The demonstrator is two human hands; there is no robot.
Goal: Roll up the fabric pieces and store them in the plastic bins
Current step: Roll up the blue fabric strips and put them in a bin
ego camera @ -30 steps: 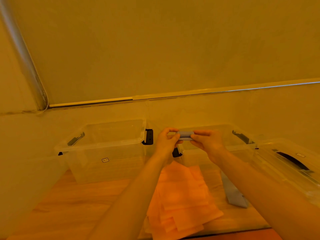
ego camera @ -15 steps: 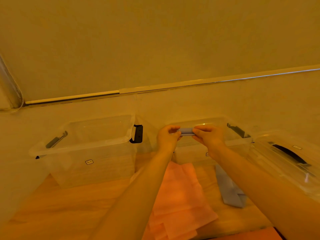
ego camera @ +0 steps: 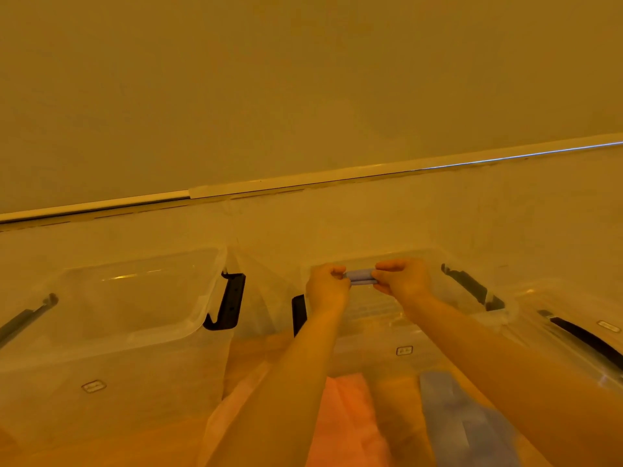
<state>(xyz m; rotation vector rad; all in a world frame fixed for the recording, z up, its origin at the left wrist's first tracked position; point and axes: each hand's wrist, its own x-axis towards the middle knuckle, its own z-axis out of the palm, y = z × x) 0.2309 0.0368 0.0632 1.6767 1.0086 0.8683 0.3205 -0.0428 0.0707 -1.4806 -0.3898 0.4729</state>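
Both hands pinch a rolled grey cloth over the middle bin.
Left hand (ego camera: 326, 288) and right hand (ego camera: 401, 282) each grip one end of the tight cylindrical roll (ego camera: 360, 277), above the clear plastic bin (ego camera: 472, 335). Flat orange cloths (ego camera: 347, 419) and a grey cloth (ego camera: 468, 423) lie on the wood-grain counter (ego camera: 101, 443).

Left hand (ego camera: 326, 291) and right hand (ego camera: 403, 281) ungloved, forearms bare (no sleeves)

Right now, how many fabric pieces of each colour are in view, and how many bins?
Grey fabric: 2, a roll pinched between left hand and right hand, and a flat piece on the table.
Pink fabric: 1 stack; its layers cannot be counted.
Clear bins: 3, left bin, middle bin, right bin.
Total: 6
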